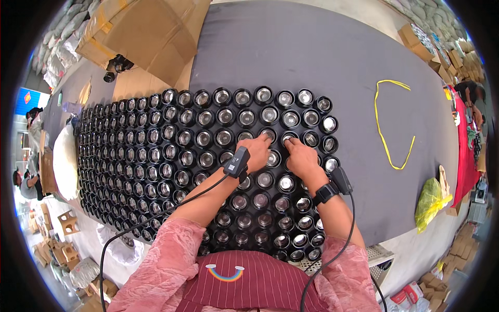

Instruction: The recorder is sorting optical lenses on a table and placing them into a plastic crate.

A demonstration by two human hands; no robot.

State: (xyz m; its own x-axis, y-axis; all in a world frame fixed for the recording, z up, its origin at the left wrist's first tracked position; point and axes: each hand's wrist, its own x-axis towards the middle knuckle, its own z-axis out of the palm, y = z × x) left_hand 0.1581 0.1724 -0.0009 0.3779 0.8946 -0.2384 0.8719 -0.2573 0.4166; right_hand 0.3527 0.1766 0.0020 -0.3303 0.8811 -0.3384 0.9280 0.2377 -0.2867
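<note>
Left hand (257, 152) reaches out with its fingers close together, tips at the left cup (270, 133); right hand (301, 157) has two fingers laid side by side, tips at the right cup (287, 136); the undersides of both hands are hidden, so whether either is clamped on its cup or merely resting there cannot be told. These two black cups, silvery inside, are left and right neighbours with a narrow gap between their rims; each lies straight to the far side of its own hand, so the left hand is nearer the left cup and the right hand nearer the right; seen from above they are round and show no long axis, though the line joining them runs left to right, across the forearms.

Just to the near side, in the gap between the hands, stands the middle cup (274, 158); around these three, the other cups (204, 138) stand in close rows, many to the left, only a few to the right of the right hand; all are on the grey table (332, 47); a yellow strap (381, 129) lies well apart to the right, a carton (156, 41) far left.
</note>
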